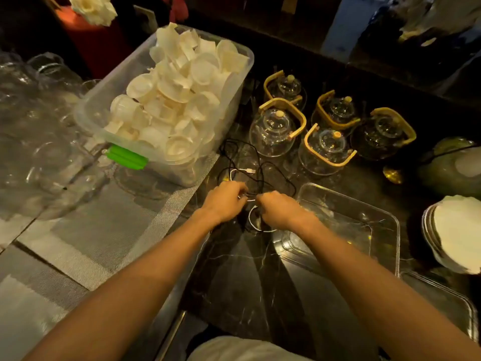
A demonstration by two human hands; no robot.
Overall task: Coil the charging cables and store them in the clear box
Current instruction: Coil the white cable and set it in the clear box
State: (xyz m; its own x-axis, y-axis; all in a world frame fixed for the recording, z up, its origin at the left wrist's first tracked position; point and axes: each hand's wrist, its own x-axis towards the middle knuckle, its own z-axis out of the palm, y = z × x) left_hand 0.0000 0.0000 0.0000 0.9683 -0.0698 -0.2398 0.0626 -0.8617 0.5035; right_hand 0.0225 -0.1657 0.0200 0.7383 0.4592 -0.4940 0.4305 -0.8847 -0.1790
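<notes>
A tangle of charging cables lies on the dark marble counter: a black cable looping away from me and a white cable with its plug end showing. My left hand and my right hand meet over the tangle, both pinching the white cable, which hangs in a loop below them. The clear box stands open just to the right of my right hand, with nothing visible in it.
A large clear bin of white paper cups with a green latch sits at the back left. Several glass teapots with yellow handles stand behind the cables. Glassware crowds the left, stacked white plates the right edge.
</notes>
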